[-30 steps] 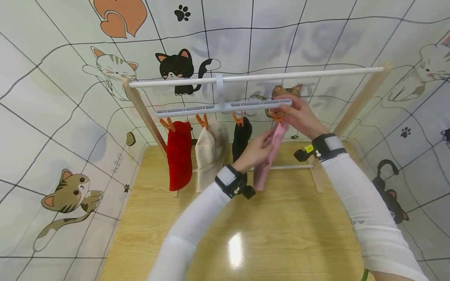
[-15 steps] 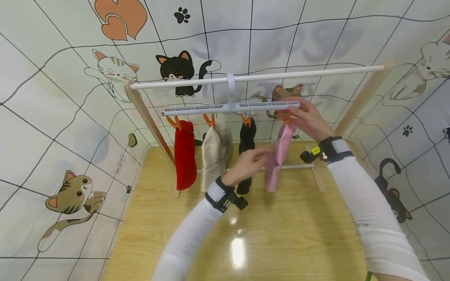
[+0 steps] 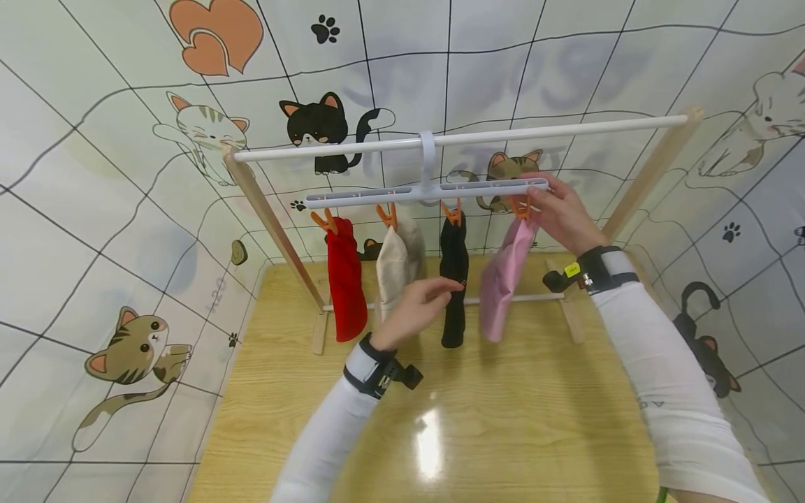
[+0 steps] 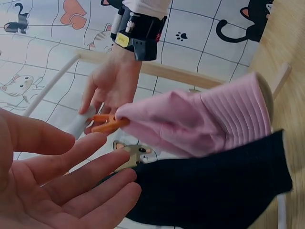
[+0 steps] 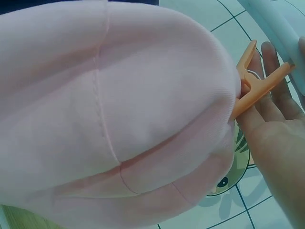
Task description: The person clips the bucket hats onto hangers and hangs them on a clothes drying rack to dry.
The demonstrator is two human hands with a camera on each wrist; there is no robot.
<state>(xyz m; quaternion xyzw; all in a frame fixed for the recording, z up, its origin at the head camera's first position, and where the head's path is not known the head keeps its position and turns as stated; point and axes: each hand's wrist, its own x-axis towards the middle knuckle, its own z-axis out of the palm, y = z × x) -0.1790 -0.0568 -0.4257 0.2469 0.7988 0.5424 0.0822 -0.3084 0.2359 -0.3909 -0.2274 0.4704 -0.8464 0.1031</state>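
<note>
A white clip hanger (image 3: 377, 198) hangs by its hook from the white rail (image 3: 541, 133). My right hand (image 3: 566, 216) grips the hanger's right end, thumb in front, beside an orange clip (image 5: 257, 88). That clip holds a pink sock (image 3: 505, 279), whose ribbed cuff points down. To its left hang a black sock (image 3: 454, 279), a beige sock (image 3: 393, 262) and a red sock (image 3: 346, 286), each from an orange clip. My left hand (image 3: 416, 307) holds nothing. Its fingers are spread and relaxed in the left wrist view, in front of the beige and black socks, hiding part of the beige one.
The wooden stand has a slanting left post (image 3: 273, 223) and right post (image 3: 650, 175), joined low down by a thin white bar (image 3: 534, 298). It stands on a wood-grain table (image 3: 503, 419). Behind it is a wall (image 3: 409, 77) with cat drawings.
The hanger and its socks have slid right along the rail, with my right hand on the hanger's end. My left hand has let go of the pink sock and moved left.
</note>
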